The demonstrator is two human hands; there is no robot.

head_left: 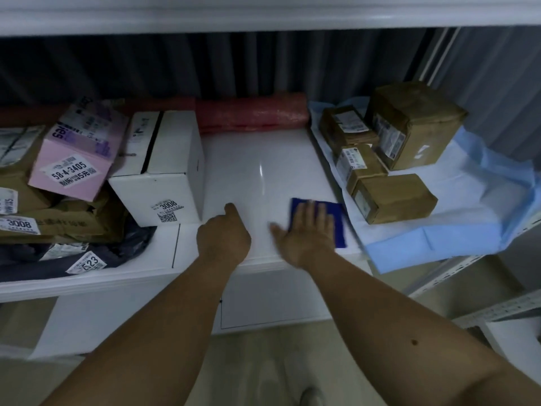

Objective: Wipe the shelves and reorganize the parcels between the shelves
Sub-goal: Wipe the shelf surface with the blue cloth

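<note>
Right hand [307, 230] lay flat on the blue cloth [322, 221], fingers straight and together, pressing it to the white shelf [257, 171] near the front edge, right of the bare centre strip. Left hand [224, 232] rested on the shelf just left of it, fingers curled under, holding nothing visible; the thumb pointed toward the white box [164, 171].

Parcels sat both sides of the bare strip. On the left were the white box, a tilted pink box [76, 162] leaning on brown parcels [52, 221], and a dark bag [123, 253] at the near edge. On the right, four brown taped boxes [409, 127] stood on a light blue sheet [456, 235] that overhung the front edge. A red roll [251, 115] lay along the far back.

Step in hand was likely wiping the bare strip. To do it well: keep the palm flat so the whole cloth stays in contact, work far to near in overlapping passes, and reach up to the red roll. Stop short of the blue sheet's edge so the cloth doesn't snag it and drag the boxes. The left hand could brace against the white box or slide it aside to wipe under it.
</note>
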